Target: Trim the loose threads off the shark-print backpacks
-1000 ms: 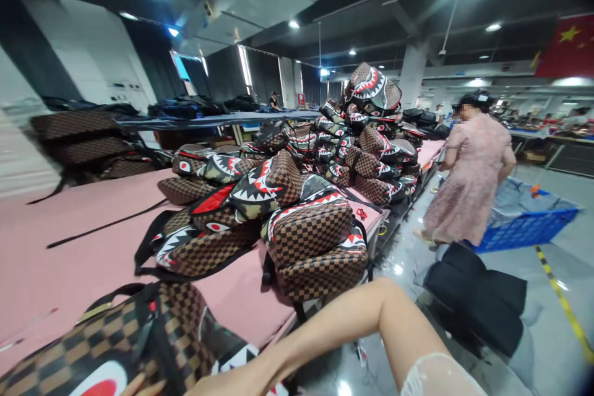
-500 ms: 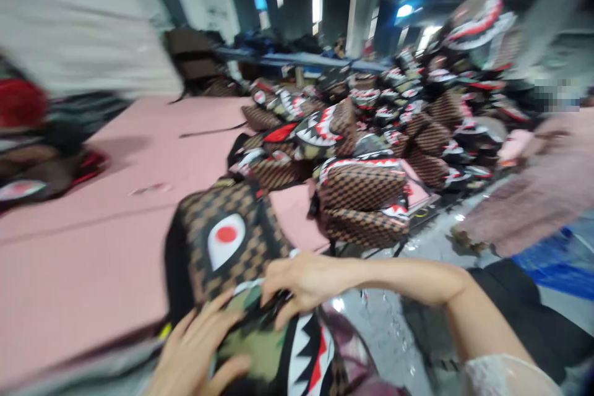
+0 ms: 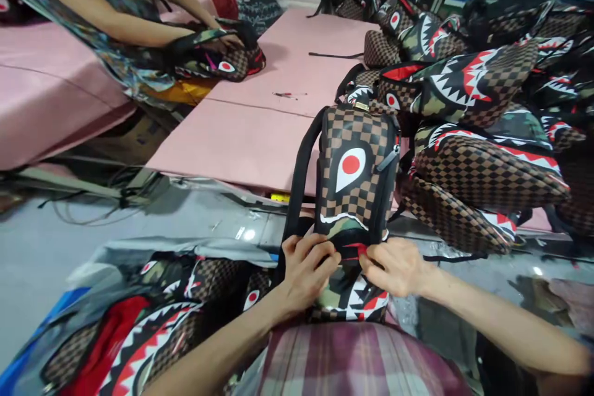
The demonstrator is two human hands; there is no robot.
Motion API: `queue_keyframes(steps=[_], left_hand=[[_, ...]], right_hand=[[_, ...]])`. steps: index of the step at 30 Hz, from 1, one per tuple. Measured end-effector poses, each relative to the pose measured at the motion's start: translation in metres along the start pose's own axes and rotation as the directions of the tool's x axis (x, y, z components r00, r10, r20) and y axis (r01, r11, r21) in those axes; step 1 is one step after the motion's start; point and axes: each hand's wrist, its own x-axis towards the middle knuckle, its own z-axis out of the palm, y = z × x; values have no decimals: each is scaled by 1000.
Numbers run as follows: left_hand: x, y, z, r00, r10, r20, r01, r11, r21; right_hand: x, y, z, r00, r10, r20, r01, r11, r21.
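Note:
A brown checkered backpack point(image 3: 355, 136) with a white-and-red eye and a camouflage panel lies across the pink table's front edge, its near end against my plaid clothing. My left hand point(image 3: 309, 266) grips the backpack's left side near a red-edged opening, fingers curled into the fabric. Across from it, my right hand point(image 3: 392, 266) pinches the right side of the same opening. A black strap point(image 3: 301, 161) loops along the backpack's left side. Fingertips of both hands are partly hidden in the folds.
More checkered backpacks point(image 3: 487, 167) are heaped on the right of the pink table point(image 3: 232, 142). Below left, a bag-lined container point(image 3: 106, 260) holds several backpacks. At the upper left a co-worker's hand point(image 3: 229, 40) rests on another backpack. Small tools point(image 3: 290, 95) lie mid-table.
The view has swung left and down, bringing the co-worker and the lower-left backpacks into sight. My left hand, earlier spread flat on the camouflage panel, now curls at the opening opposite my right.

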Motion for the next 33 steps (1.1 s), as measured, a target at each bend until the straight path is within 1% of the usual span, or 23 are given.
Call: queue_keyframes(steps=[2, 5, 9, 11, 13, 16, 18, 20, 22, 24, 26, 29, 31, 32, 33], left_hand=[[-2, -1, -4, 998, 37, 59, -37, 999, -4], [-2, -2, -7, 992, 76, 98, -75, 997, -15], [-3, -4, -4, 994, 84, 65, -82, 996, -38], [-3, -5, -2, 993, 97, 70, -93, 994, -53], [-3, -7, -2, 988, 119, 96, -112, 991, -70], [-2, -8, -4, 988, 141, 66, -134, 985, -105], [2, -6, -5, 987, 141, 77, -131, 984, -121], [9, -3, -4, 978, 135, 161, -117, 986, -121], [19, 2, -2, 946, 139, 293, -118, 989, -89], [29, 5, 2, 909, 172, 379, -164, 985, -55], [38, 5, 5, 884, 203, 421, -193, 979, -67], [43, 1, 5, 887, 219, 407, -155, 971, -184], [43, -2, 1, 889, 212, 405, -118, 962, -245], [43, -2, -1, 889, 213, 406, -109, 958, -264], [42, -2, -2, 889, 212, 406, -101, 956, -277]], right_hand=[[-4, -2, 3, 999, -44, 10, 44, 999, 26], [-7, -4, 4, 999, -39, -3, 40, 998, 47], [-9, -7, 4, 1000, -7, 5, 7, 999, 52], [-11, -7, 3, 1000, -2, 19, 1, 998, 55], [-12, -7, 2, 1000, 6, 30, -8, 998, 57], [-13, -6, 0, 1000, 12, 27, -14, 998, 59], [-12, -5, 0, 1000, 19, 15, -20, 998, 63], [-11, -5, 1, 1000, 18, 13, -19, 997, 77], [-8, -6, 2, 1000, 11, 18, -13, 996, 90], [-6, -6, 2, 1000, 6, 12, -7, 995, 100], [-4, -5, 0, 999, 36, 2, -36, 993, 116], [-7, 0, -7, 997, 76, 5, -76, 990, 118], [-12, 5, -11, 986, 162, -29, -159, 984, 78], [-14, 8, -13, 974, 221, -51, -216, 973, 82], [-16, 10, -13, 953, 293, -71, -283, 951, 125]])
